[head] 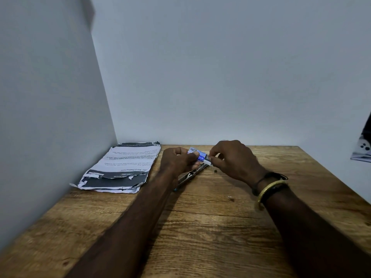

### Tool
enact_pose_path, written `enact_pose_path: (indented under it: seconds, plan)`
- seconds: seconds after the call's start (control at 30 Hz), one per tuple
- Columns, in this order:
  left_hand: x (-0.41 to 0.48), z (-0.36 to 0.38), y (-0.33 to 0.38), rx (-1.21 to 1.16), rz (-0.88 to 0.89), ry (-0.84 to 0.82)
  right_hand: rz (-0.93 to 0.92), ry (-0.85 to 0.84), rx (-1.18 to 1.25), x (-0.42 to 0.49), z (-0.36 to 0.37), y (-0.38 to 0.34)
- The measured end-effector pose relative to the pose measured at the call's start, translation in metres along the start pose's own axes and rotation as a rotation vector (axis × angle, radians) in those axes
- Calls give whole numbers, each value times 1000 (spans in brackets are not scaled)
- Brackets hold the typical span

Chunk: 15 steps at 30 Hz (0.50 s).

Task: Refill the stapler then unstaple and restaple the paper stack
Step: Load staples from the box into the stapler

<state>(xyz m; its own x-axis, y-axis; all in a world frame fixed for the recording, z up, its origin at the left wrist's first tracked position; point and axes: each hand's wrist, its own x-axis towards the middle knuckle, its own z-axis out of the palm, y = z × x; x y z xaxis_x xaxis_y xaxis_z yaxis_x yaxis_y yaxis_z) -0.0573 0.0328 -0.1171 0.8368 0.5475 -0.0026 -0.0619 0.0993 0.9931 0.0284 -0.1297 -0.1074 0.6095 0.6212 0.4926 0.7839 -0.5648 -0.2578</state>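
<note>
My left hand (178,159) pinches a small blue staple box (197,154); my right hand (234,161) fingertips (212,159) close on its white end. The opened stapler (191,175) lies under my fingers; the paper stack (124,167) sits left of them.

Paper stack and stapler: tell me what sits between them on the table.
Head view: only bare wood of the table separates the paper stack from the stapler; the left forearm passes over that gap.
</note>
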Motion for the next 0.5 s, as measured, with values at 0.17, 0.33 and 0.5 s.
enact_pose_path:
  seconds: [0.17, 0.33, 0.5]
  plan:
    - [-1, 2, 2, 12, 1, 17, -36, 63, 21, -2, 2, 0]
    - [-2, 1, 3, 33, 4, 21, -30, 116, 156, -1, 3, 2]
    - [-1, 1, 3, 46, 6, 21, 20, 102, 307, 1, 7, 7]
